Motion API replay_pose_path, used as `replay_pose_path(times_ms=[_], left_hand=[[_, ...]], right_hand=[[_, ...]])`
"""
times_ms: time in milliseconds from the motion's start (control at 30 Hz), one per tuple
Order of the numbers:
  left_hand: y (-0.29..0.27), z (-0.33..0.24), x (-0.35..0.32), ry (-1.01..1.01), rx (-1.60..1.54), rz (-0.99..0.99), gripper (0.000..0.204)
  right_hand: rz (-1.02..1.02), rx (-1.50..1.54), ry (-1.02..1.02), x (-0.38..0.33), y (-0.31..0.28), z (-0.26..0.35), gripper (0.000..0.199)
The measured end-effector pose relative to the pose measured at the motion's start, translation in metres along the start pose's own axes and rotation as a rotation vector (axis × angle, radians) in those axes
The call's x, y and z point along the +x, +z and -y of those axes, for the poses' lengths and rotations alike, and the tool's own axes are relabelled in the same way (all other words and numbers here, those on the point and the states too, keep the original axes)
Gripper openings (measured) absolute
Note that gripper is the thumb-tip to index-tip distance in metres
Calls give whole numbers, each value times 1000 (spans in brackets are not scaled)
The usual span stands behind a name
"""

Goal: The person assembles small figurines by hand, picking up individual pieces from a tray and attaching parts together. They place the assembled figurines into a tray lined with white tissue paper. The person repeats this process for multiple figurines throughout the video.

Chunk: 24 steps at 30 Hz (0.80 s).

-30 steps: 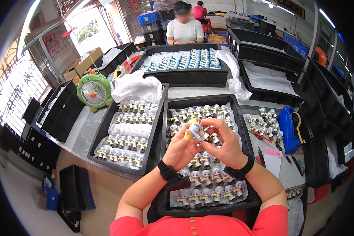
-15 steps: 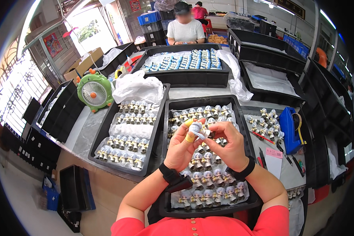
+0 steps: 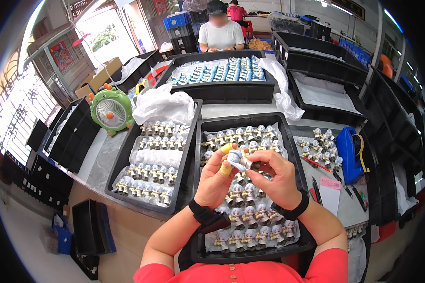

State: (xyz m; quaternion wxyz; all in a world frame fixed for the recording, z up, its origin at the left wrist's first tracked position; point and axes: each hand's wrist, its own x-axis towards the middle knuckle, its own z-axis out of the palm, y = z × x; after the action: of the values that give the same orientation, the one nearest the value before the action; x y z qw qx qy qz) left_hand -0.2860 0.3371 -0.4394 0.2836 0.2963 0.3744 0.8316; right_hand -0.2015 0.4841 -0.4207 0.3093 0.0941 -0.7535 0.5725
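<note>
White figurine pinched between left hand and right hand, both clamped on it, above black tray.

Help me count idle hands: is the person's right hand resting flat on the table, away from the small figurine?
No, the right hand and left hand together hold the small white-haired figurine above the black plastic tray.

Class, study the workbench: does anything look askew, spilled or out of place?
Mostly orderly: figurines stand in rows in the middle tray and left tray. The exception is a loose cluster of figurines on the bare table right of the middle tray, unrowed. Both hands, left hand and right hand, hold one figurine.
</note>
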Motion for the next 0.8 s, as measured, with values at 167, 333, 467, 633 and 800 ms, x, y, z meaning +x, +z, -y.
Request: replay_pose_path(times_ms=[167, 333, 467, 633, 800], left_hand=[[4, 3, -1, -87, -65, -42, 40], [1, 5, -1, -101, -76, -39, 36], [-4, 7, -1, -101, -50, -38, 42], [-4, 5, -1, -82, -49, -37, 41], [-5, 5, -2, -84, -57, -47, 41]], right_hand=[[37, 484, 396, 1, -2, -7, 23], [43, 505, 465, 1, -4, -9, 24], [58, 501, 468, 2, -6, -11, 24], [78, 480, 459, 3, -7, -10, 24], [79, 475, 455, 3, -7, -9, 24]])
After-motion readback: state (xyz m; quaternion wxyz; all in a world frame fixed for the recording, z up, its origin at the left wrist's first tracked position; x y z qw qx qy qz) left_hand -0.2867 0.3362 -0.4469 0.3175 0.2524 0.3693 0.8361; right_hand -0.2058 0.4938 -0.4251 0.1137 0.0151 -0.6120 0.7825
